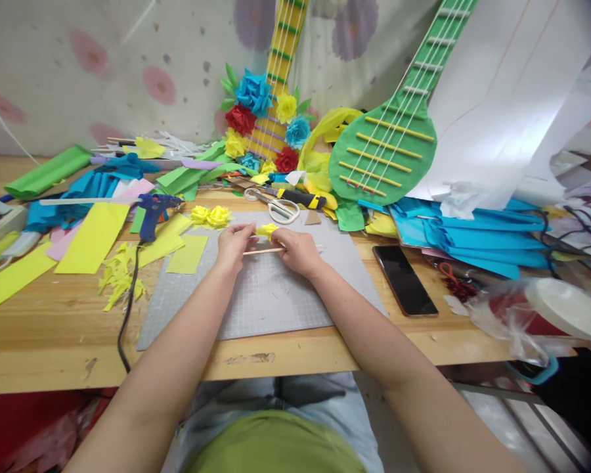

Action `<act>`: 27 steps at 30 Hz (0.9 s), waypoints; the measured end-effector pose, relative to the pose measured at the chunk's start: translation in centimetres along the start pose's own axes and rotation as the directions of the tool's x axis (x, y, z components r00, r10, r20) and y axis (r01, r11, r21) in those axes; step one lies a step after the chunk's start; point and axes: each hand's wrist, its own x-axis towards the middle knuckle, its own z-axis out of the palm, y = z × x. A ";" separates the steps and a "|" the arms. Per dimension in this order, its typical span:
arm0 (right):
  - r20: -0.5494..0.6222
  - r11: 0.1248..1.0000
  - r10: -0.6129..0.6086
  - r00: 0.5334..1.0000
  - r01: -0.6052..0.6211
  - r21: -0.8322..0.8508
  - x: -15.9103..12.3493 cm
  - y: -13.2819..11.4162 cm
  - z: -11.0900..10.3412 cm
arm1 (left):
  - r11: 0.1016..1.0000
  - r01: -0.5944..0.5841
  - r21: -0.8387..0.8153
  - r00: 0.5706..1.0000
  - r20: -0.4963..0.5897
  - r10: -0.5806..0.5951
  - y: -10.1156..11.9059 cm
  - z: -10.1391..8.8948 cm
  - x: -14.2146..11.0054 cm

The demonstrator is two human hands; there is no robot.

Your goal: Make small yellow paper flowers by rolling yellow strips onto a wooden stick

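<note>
Both my hands meet over the grey cutting mat (256,302). My left hand (234,246) and my right hand (298,251) are closed, pinching a thin wooden stick (263,251) that lies level between them. A small piece of yellow paper (266,230) sits at the fingertips, just above the stick; which hand holds it I cannot tell. Two finished yellow paper flowers (210,215) lie on the mat's far left corner, a short way from my left hand.
A blue glue gun (153,209) with a black cord lies left of the mat among yellow paper scraps (118,276). Scissors (276,207) and a utility knife (300,197) lie behind the mat. A black phone (404,279) lies to the right. Paper guitars (389,148) and paper flowers (256,112) stand at the back.
</note>
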 end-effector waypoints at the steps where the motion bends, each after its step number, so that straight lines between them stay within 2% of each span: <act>1: 0.004 1.000 0.004 1.000 -0.004 -0.010 0.0 0.0 0.0 | 0.999 0.041 -0.016 0.999 0.018 -0.041 0.1 -0.1 0.0; 4: -0.004 0.998 0.043 0.999 -0.043 -0.036 0.0 0.3 0.0 | 0.983 0.173 -0.070 0.982 0.094 -0.166 0.3 -0.2 -0.1; 6: -0.017 0.997 0.061 0.998 -0.062 -0.036 0.1 0.4 0.1 | 0.978 0.195 -0.078 0.975 0.127 -0.184 0.3 -0.1 -0.2; 11: -0.034 0.996 0.082 0.996 -0.083 -0.030 0.1 0.5 0.1 | 0.999 0.029 0.014 0.999 0.035 -0.030 0.0 0.1 -0.4; 19: -0.023 0.994 0.093 0.995 -0.094 -0.054 0.1 0.0 0.0 | 0.999 0.038 -0.015 0.998 0.041 -0.037 0.1 -0.1 -0.2; 21: -0.071 0.988 0.147 0.987 -0.150 -0.041 0.1 -0.2 0.0 | 1.000 0.001 -0.018 1.000 0.023 0.000 0.1 0.1 -0.3; 24: -0.153 0.964 0.264 0.952 -0.267 0.005 0.2 -0.6 0.1 | 0.993 -0.121 -0.011 0.993 0.001 0.121 -0.3 0.5 -0.5; 27: -0.150 0.930 0.368 0.918 -0.366 0.043 0.4 -1.1 0.3 | 0.977 -0.213 0.010 0.977 0.028 0.213 -1.2 1.1 -0.7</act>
